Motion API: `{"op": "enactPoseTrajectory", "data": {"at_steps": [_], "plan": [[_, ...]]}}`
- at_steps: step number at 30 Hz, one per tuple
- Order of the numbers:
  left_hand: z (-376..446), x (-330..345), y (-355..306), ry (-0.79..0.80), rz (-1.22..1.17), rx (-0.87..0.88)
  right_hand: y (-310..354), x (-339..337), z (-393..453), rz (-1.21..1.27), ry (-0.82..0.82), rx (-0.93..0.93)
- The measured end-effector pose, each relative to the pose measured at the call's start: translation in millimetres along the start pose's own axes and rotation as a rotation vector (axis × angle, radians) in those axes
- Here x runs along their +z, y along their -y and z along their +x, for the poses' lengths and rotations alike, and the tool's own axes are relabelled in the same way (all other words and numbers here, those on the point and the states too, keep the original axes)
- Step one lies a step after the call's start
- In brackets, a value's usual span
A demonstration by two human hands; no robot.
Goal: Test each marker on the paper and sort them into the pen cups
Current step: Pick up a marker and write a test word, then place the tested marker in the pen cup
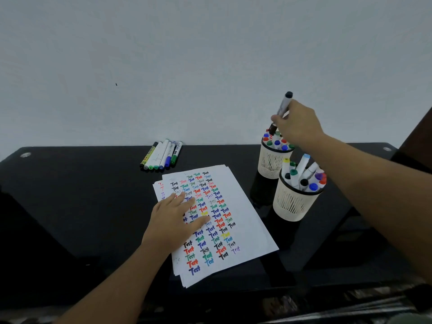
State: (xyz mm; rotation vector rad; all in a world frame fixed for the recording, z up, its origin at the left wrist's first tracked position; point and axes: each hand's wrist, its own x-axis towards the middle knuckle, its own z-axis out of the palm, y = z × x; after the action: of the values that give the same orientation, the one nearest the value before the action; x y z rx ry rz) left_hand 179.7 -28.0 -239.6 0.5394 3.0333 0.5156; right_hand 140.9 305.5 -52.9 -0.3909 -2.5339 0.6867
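A stack of white paper (245, 206) covered in rows of coloured "Test" words lies on the black table (81, 195). My left hand (174, 218) presses flat on the sheet, fingers straight. My right hand (297, 125) grips a black-capped marker (284, 104) just above the far cream pen cup (271, 160), the marker's lower end among the several markers standing in that cup. The near cream pen cup (293, 202) also holds several markers. A row of several loose markers (162, 155) lies at the back of the table, left of the cups.
A plain white wall (187, 66) rises right behind the table. A dark object (416, 141) stands at the table's right end. The table's front edge runs below the paper.
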Motion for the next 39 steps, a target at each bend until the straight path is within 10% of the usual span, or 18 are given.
{"op": "enactPoseTrajectory", "data": {"at_steps": [26,39], "plan": [[0.0,-1.9,2.0,-0.023,-0.055,-0.011,-26.0,14.1,11.9,-0.141,0.214,0.034],[-3.0,-7.6,-4.0,-0.014,-0.056,-0.077,37.0,40.3,-10.9,-0.118,0.197,-0.327]]}}
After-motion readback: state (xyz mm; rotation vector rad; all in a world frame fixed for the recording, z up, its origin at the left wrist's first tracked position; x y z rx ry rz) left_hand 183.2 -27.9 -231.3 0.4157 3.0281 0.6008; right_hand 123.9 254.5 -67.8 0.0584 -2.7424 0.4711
